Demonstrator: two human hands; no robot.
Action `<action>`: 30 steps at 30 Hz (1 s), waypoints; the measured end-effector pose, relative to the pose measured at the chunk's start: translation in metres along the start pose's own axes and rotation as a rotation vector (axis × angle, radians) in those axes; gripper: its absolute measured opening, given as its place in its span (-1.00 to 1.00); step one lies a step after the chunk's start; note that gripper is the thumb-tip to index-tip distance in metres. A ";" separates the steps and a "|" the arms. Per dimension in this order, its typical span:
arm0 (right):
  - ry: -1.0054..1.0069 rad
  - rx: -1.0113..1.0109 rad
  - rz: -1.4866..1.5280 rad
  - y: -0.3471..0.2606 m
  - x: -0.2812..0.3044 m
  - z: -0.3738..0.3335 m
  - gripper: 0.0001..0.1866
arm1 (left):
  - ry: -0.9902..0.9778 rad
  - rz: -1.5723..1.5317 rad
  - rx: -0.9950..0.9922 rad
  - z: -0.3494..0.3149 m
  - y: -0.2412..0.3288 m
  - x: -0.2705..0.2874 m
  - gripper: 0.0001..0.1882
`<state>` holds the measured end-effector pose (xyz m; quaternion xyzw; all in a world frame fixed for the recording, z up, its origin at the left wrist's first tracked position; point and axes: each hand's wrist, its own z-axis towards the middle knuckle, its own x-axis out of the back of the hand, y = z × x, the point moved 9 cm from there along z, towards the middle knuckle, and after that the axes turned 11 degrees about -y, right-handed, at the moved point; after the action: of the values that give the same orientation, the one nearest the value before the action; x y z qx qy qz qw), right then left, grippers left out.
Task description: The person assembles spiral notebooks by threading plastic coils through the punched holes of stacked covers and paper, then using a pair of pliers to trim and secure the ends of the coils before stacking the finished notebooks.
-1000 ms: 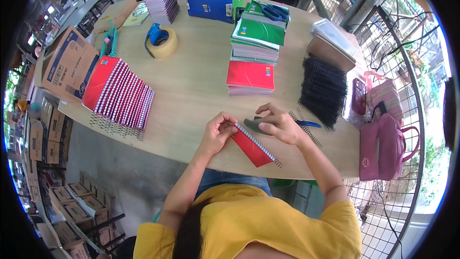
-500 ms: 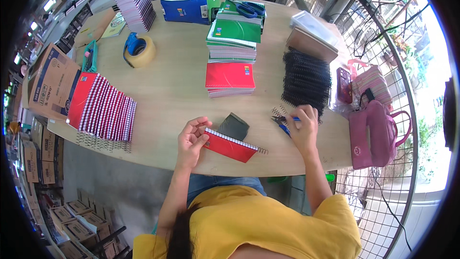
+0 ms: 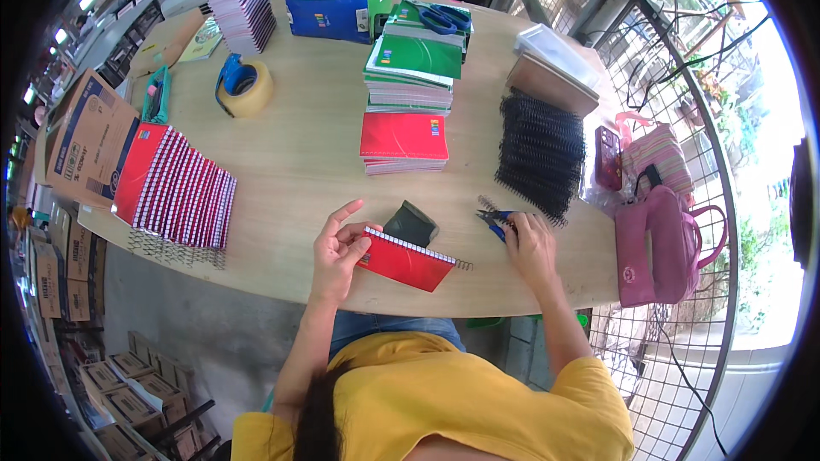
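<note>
My left hand (image 3: pixel 337 252) pinches one end of a small red notebook (image 3: pixel 406 259) between thumb and fingers, its index finger raised. A spiral wire runs along the notebook's upper edge, and a loose coil end (image 3: pixel 464 265) sticks out past its right corner. Over on the right, my right hand (image 3: pixel 531 246) is closed round the handles of blue-handled cutting pliers (image 3: pixel 493 220), whose jaws point left above the table. A short loose piece of coil (image 3: pixel 487 203) lies just beyond them. Behind the notebook sits a dark grey folded piece (image 3: pixel 412 224).
Black spiral coils (image 3: pixel 541 154) are heaped at right, beside a pink bag (image 3: pixel 653 248). Red notebooks (image 3: pixel 403 138) and green ones (image 3: pixel 417 58) are stacked mid-table. Bound notebooks (image 3: pixel 184 192) stand at left near a carton (image 3: pixel 92 137) and a tape dispenser (image 3: pixel 245 90).
My right hand has come down over the pliers' handles and turned, its fingers now wrapped lower around them. The left hand still holds the notebook in nearly the same place.
</note>
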<state>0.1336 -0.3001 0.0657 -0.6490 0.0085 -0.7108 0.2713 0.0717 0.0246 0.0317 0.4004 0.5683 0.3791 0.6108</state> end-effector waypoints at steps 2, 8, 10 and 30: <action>0.073 0.107 -0.018 -0.003 0.014 0.008 -0.78 | 0.008 -0.024 0.006 -0.002 0.001 0.002 -0.38; 0.345 0.294 -0.187 0.009 0.114 0.086 -0.80 | -0.024 -0.036 0.014 0.006 0.003 -0.012 -0.38; 0.295 0.324 -0.223 0.043 0.111 0.111 -0.80 | -0.051 -0.053 0.027 0.014 0.003 -0.027 -0.39; 0.043 0.567 0.026 -0.119 0.066 0.036 -0.41 | -0.032 0.068 0.034 0.011 0.018 -0.033 -0.31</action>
<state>0.1215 -0.2128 0.1751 -0.5316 -0.1766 -0.6949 0.4509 0.0807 0.0012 0.0615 0.4356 0.5509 0.3838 0.5996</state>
